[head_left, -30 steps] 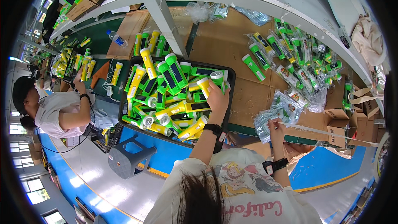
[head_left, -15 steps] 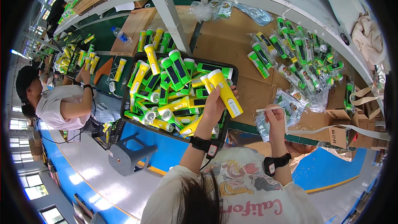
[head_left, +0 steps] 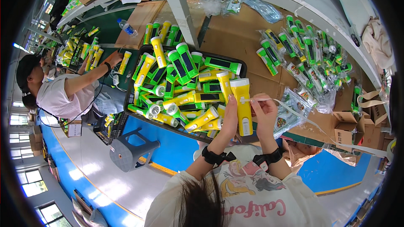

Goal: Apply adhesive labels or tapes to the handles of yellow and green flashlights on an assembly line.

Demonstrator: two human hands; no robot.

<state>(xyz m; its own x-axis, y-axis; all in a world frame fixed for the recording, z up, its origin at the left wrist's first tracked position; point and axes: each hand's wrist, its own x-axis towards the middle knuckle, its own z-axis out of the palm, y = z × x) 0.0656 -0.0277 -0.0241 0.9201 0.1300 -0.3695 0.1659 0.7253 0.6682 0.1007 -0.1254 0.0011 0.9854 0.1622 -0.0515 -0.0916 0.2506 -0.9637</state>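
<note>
A yellow flashlight (head_left: 241,115) stood between the two hands, head pointing away. The left hand (head_left: 229,120) gripped its side; the right hand (head_left: 265,111) pinched a white strip (head_left: 292,108) against it. Left of the hands sat a black crate (head_left: 130,90) of flashlights (head_left: 182,65); beyond the right, bagged flashlights (head_left: 310,50) lay on cardboard (head_left: 237,29).

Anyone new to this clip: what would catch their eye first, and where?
Probably the black crate left of centre, heaped with yellow and green flashlights. Just right of it, the left hand steadies a yellow flashlight while the right hand holds a long white strip against it, trailing off rightward. At upper right, flashlights in clear plastic sleeves lie piled on brown cardboard.
</note>
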